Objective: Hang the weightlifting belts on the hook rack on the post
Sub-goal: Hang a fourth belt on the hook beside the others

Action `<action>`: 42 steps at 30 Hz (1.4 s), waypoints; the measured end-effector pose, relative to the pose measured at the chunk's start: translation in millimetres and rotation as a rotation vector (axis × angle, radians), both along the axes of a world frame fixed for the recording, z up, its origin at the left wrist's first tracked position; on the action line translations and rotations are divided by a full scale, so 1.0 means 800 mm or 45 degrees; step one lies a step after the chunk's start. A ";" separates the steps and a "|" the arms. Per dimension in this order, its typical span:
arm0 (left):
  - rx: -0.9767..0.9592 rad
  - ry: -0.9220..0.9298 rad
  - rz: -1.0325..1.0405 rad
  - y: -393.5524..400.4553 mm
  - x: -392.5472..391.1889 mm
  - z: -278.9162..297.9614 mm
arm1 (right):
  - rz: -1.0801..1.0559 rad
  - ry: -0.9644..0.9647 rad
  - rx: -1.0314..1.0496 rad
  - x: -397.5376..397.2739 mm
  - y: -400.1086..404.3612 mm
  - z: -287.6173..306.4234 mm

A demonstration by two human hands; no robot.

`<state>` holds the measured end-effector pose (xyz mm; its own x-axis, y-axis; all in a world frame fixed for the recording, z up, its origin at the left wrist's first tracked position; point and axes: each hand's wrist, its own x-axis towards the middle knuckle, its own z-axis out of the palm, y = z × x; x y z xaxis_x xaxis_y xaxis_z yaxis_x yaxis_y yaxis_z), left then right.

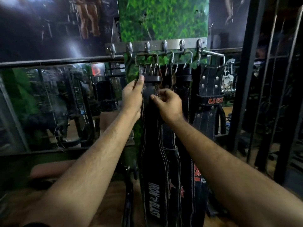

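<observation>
A steel hook rack (155, 45) with six hooks spans the green grass-patterned post (164, 17) — black stitched leather weightlifting belts (150, 145) hang from it by their metal buckles (146, 60), side by side.

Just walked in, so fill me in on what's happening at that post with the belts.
A person is hanging weightlifting belts on the hook rack fixed to the green post. Both hands are on the Iron Blast belt, whose buckle is already over a hook. The left hand grips its left edge just below the buckle, and the right hand pinches its right edge. More black belts hang beside it, including a USI belt on the right.
</observation>
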<state>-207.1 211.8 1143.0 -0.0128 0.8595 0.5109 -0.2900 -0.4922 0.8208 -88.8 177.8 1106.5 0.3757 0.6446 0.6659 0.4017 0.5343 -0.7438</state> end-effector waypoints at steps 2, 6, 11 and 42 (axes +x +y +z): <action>0.025 0.029 0.017 -0.007 0.002 -0.019 | 0.152 0.022 -0.049 0.000 0.003 -0.019; 0.016 0.098 0.070 -0.014 -0.001 -0.061 | 0.261 -0.007 -0.094 0.007 0.007 -0.044; -0.107 0.258 0.070 -0.001 -0.008 -0.134 | 0.335 -0.040 -0.275 0.013 0.010 -0.133; -0.791 0.945 -0.254 -0.042 -0.066 -0.701 | 0.326 -0.124 -1.269 0.025 -0.063 -0.657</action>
<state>-259.5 178.1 582.3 0.3027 0.9292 -0.2121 0.3718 0.0897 0.9240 -68.4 127.2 580.7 0.1229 0.9732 -0.1942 0.4446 -0.2290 -0.8660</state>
